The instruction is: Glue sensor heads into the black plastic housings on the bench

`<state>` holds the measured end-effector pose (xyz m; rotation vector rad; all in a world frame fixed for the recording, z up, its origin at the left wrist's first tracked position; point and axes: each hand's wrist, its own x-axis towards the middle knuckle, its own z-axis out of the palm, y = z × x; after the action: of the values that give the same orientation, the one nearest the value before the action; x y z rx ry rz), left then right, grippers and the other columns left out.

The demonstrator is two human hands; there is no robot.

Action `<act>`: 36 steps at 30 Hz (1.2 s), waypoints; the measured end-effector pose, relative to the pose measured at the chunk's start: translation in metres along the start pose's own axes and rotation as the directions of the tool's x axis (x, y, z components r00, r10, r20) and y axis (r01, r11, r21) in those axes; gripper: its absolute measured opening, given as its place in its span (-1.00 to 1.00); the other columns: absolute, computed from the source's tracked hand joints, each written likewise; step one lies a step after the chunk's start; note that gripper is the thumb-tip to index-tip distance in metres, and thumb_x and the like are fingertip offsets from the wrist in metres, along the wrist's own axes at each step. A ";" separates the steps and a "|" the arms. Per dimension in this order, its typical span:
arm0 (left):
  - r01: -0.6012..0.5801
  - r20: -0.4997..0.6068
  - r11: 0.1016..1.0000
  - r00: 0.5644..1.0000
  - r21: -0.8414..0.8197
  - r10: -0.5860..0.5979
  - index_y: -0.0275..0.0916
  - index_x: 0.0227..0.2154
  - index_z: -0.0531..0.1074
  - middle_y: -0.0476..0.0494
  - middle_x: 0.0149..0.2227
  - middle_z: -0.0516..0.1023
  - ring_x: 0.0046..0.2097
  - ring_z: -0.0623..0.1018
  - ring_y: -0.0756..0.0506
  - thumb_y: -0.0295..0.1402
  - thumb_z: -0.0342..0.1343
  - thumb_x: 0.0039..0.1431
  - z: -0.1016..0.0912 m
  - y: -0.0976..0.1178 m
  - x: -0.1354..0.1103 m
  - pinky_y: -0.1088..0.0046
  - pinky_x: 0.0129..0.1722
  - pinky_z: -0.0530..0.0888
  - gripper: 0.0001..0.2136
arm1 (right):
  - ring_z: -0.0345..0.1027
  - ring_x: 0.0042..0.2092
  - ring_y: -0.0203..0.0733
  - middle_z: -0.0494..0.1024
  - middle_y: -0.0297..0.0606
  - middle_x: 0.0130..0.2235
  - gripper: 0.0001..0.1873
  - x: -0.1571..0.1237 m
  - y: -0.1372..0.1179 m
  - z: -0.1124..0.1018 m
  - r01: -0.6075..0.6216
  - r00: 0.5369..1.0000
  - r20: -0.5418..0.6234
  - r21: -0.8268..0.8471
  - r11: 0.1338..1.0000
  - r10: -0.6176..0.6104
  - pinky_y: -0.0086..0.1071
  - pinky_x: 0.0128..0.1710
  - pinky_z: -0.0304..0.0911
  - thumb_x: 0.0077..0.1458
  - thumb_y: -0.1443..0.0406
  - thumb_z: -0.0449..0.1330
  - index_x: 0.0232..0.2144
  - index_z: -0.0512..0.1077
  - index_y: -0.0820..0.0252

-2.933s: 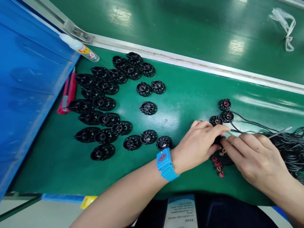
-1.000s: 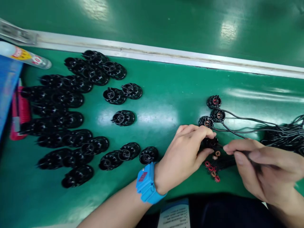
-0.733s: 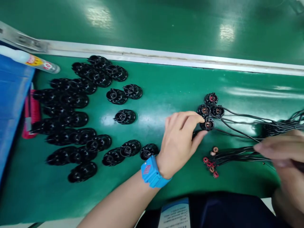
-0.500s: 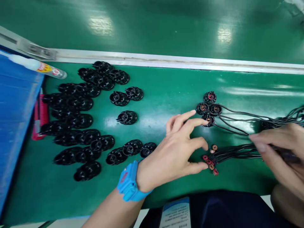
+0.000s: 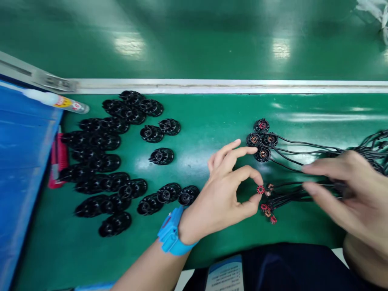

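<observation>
My left hand, with a blue wrist strap, pinches a small red coil on a black wire between thumb and forefinger. More small red and copper coils lie just below it. My right hand is closed on the black wires that lead to those coils. Several black round housings with coils inside sit grouped above my left fingers, their wires trailing right.
Many empty black round housings are spread over the left of the green mat. A blue bin, a red brush and a glue tube lie at far left. A tangle of black wires sits right.
My left hand set a housing down with the group, then drew back and pinched a loose red coil. My right hand shifted right along the wires.
</observation>
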<state>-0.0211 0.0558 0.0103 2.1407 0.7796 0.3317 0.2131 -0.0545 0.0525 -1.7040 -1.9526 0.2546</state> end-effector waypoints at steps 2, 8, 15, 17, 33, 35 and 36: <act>0.013 -0.009 0.997 1.000 -0.070 -0.013 -0.12 -0.30 0.53 -0.15 0.28 0.36 0.44 0.09 -0.37 -0.46 0.24 0.06 0.001 0.002 0.000 -0.19 0.33 0.15 -0.86 | 0.40 -0.25 -0.21 0.62 -0.29 -0.10 -0.67 0.005 -0.003 0.017 0.063 0.995 0.073 0.050 0.997 -0.066 -0.27 -0.18 0.28 0.24 0.27 0.32 0.03 0.42 0.09; 0.059 -0.036 0.964 0.997 -0.260 -0.071 -0.12 -0.30 0.51 -0.13 0.30 0.34 0.46 0.08 -0.36 -0.47 0.27 0.01 0.002 0.003 -0.002 -0.17 0.37 0.13 -0.82 | 0.25 -0.37 -0.30 0.65 -0.34 -0.21 -0.64 0.003 -0.008 0.044 0.086 0.993 0.072 0.143 0.986 -0.097 -0.32 -0.25 0.23 0.22 0.24 0.34 0.04 0.41 0.16; 0.017 -0.122 0.966 0.991 -0.259 -0.050 -0.12 -0.27 0.53 -0.16 0.29 0.35 0.45 0.10 -0.38 -0.46 0.29 0.00 0.004 0.001 -0.003 -0.19 0.39 0.09 -0.80 | 0.38 -0.33 -0.33 0.67 -0.29 -0.23 -0.63 0.008 -0.015 0.046 0.168 0.985 -0.061 0.147 0.975 -0.160 -0.34 -0.27 0.28 0.17 0.41 0.36 0.03 0.48 0.22; -0.007 -0.156 0.975 0.987 -0.223 -0.028 -0.13 -0.28 0.54 -0.17 0.29 0.35 0.45 0.11 -0.38 -0.46 0.29 -0.01 0.005 0.002 -0.003 -0.17 0.39 0.10 -0.80 | 0.36 -0.37 -0.33 0.65 -0.29 -0.30 -0.69 0.008 -0.016 0.045 0.167 0.985 -0.077 0.145 0.975 -0.157 -0.34 -0.33 0.27 0.16 0.41 0.37 -0.03 0.52 0.23; -0.021 -0.482 0.952 0.859 0.305 0.173 -0.08 -0.23 0.46 -0.22 0.11 0.37 0.18 0.41 -0.36 -0.22 0.36 0.11 0.003 0.010 -0.011 -0.07 0.14 0.41 -0.77 | 0.25 -0.46 -0.34 0.50 -0.36 -0.42 -0.87 0.007 -0.016 0.037 -0.063 0.990 -0.099 0.349 0.935 0.103 -0.41 -0.48 0.19 0.22 0.43 0.25 -0.21 0.49 0.12; 0.030 -0.443 0.929 0.884 0.370 0.148 -0.12 -0.12 0.42 -0.23 -0.03 0.45 -0.01 0.52 -0.28 -0.21 0.32 0.18 -0.004 0.005 -0.012 0.07 -0.04 0.50 -0.72 | 0.25 -0.43 -0.30 0.44 -0.34 -0.41 -0.93 0.005 -0.006 0.034 -0.140 0.970 -0.087 0.560 0.816 0.226 -0.40 -0.49 0.17 0.26 0.36 0.22 -0.22 0.48 0.10; 0.050 -0.401 0.907 0.906 0.419 0.135 -0.15 -0.09 0.41 -0.23 -0.09 0.48 -0.08 0.54 -0.26 -0.21 0.29 0.22 -0.007 0.001 -0.013 0.12 -0.12 0.50 -0.72 | 0.23 -0.43 -0.29 0.40 -0.33 -0.41 -0.96 0.005 0.000 0.032 -0.154 0.956 -0.090 0.652 0.742 0.278 -0.38 -0.49 0.17 0.28 0.32 0.19 -0.24 0.47 0.10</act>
<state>-0.0334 0.0512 0.0159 2.5328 1.1337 0.7267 0.1962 -0.0431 0.0267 -1.4129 -1.3015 0.7364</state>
